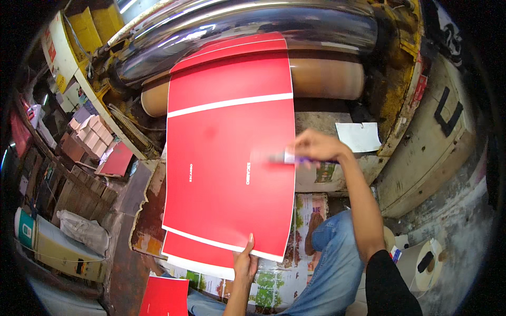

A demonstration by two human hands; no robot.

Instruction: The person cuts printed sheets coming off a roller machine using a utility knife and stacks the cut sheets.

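Note:
A large red printed sheet (226,137) with white bands and small white lettering hangs from the rollers toward me. Its upper end lies against the shiny metal roller (253,31). My left hand (245,260) pinches the sheet's lower edge, thumb on top and fingers underneath. Another red sheet end with a white border (200,263) shows just below that edge. Over the sheet's right edge, my right hand (319,146) grips a slim purple-and-white handled tool (289,158). Motion blurs its dark tip, so its exact kind is unclear.
A brown roller (327,79) sits below the metal one, between yellow machine frames. A white paper piece (358,137) lies on the ledge at right. Red sheets (164,296) rest near my legs. Stacked boxes (92,137) stand left; paper rolls (424,266) lie lower right.

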